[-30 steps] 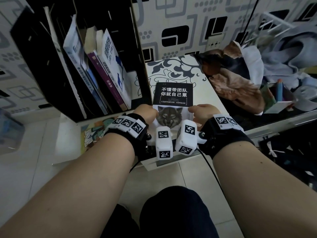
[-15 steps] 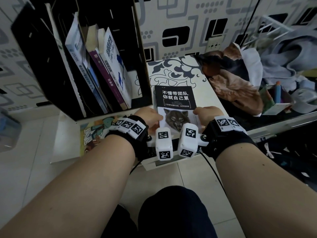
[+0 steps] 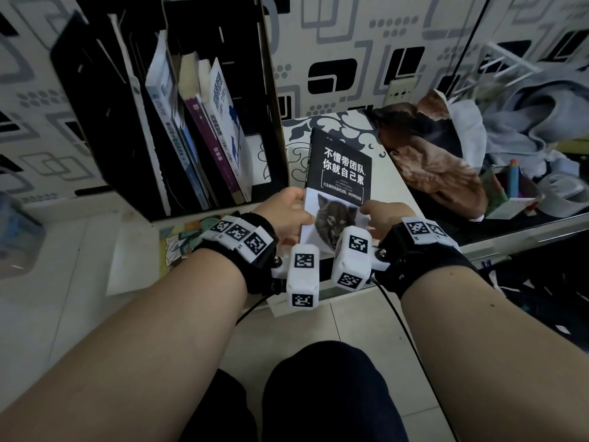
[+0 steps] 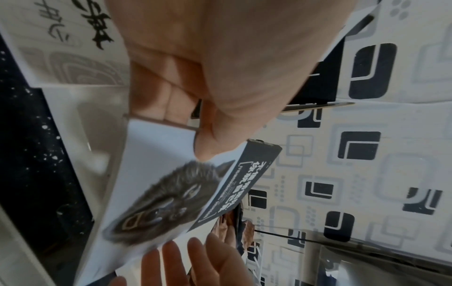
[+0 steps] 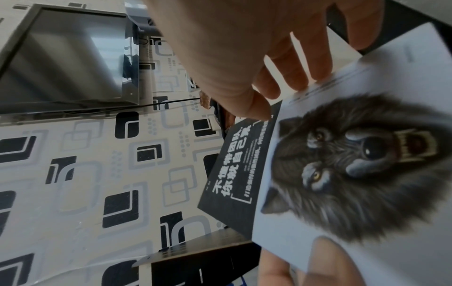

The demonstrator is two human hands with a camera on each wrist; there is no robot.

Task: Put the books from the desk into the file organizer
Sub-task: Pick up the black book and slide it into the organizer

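A black-and-white book with a wolf's face on its cover [image 3: 339, 183] [image 4: 171, 193] [image 5: 342, 170] is raised off the patterned desk [image 3: 389, 173], its far end tipped up. My left hand [image 3: 285, 212] grips its left edge, thumb on the cover, fingers beneath. My right hand [image 3: 381, 215] grips the right edge the same way. The black file organizer [image 3: 267, 100] stands to the left of the book. Several books [image 3: 204, 132] lean inside it.
A crumpled brown bag and heaped clothes [image 3: 439, 161] fill the desk's right side. A pen cup [image 3: 513, 183] stands beyond them. A colourful booklet [image 3: 181, 240] lies under the organizer's front. Patterned wall [image 3: 350, 52] behind; tiled floor below.
Both hands have lifted the wolf book off the desk and tilted its far end up; it has turned slightly towards the organizer.
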